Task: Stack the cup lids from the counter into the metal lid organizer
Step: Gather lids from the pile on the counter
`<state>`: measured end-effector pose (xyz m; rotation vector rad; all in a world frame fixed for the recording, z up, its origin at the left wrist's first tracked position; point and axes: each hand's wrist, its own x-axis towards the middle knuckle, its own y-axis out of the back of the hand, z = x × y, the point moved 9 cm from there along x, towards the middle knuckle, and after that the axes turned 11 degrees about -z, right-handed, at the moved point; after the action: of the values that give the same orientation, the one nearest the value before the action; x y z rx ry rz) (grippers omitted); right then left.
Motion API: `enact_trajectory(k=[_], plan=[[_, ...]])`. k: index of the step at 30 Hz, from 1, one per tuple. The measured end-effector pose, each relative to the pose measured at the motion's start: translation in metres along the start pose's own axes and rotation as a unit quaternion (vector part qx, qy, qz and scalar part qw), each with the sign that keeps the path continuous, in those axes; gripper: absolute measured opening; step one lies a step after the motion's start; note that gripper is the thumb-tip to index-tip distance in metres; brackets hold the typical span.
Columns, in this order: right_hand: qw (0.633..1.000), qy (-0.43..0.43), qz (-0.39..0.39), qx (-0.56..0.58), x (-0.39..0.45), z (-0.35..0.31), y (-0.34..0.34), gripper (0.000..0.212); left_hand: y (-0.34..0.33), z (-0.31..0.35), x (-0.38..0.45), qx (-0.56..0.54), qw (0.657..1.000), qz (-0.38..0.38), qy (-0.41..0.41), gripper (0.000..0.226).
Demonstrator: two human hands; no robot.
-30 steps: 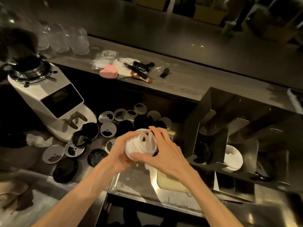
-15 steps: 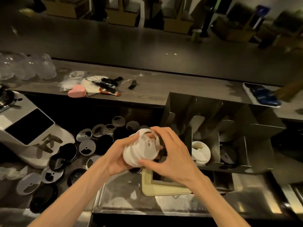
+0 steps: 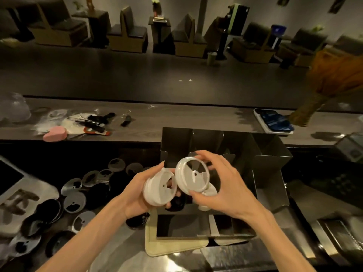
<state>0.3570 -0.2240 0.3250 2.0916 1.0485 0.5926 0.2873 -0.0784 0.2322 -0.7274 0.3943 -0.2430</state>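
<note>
Two hands before the organizer point(image 3: 271, 154): left hand point(image 3: 137, 193) grips a lid stack point(image 3: 159, 188); right hand point(image 3: 225, 185) pinches one lid point(image 3: 192, 176).

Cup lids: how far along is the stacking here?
Partly done. A few white lids already sit in the metal organizer. The left hand holds a white stack; the right hand holds one lid. Many loose lids remain on the counter.

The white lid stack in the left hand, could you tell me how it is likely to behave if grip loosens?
The white lid stack is thin plastic, so probably light. The left hand holds it tilted, so nested lids might slide apart. Being round, a dropped lid could roll among the loose lids on the counter.
</note>
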Motion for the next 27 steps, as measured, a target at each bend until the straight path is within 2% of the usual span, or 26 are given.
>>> enact_trajectory(k=[2, 5, 11, 17, 27], plan=[[0.997, -0.038, -0.032, -0.050, -0.003, 0.025, 0.011, 0.094, 0.005, 0.001, 0.001, -0.002, 1.000, 0.027, -0.011, 0.060], [0.977, -0.088, -0.122, -0.152, -0.003, 0.056, 0.005, 0.099, 0.007, 0.001, 0.002, -0.004, 0.999, 0.045, -0.023, 0.060], [0.943, -0.093, -0.228, -0.222, 0.013, 0.079, -0.029, 0.102, -0.001, 0.000, 0.003, -0.013, 0.996, 0.074, -0.038, 0.062], [0.921, -0.091, -0.283, -0.252, 0.021, 0.098, -0.057, 0.096, 0.002, -0.004, -0.003, -0.019, 0.993, 0.103, -0.051, 0.059], [0.924, -0.120, -0.302, -0.204, 0.023, 0.118, -0.069, 0.087, -0.009, -0.013, -0.004, -0.042, 0.990, 0.125, -0.058, 0.050]])
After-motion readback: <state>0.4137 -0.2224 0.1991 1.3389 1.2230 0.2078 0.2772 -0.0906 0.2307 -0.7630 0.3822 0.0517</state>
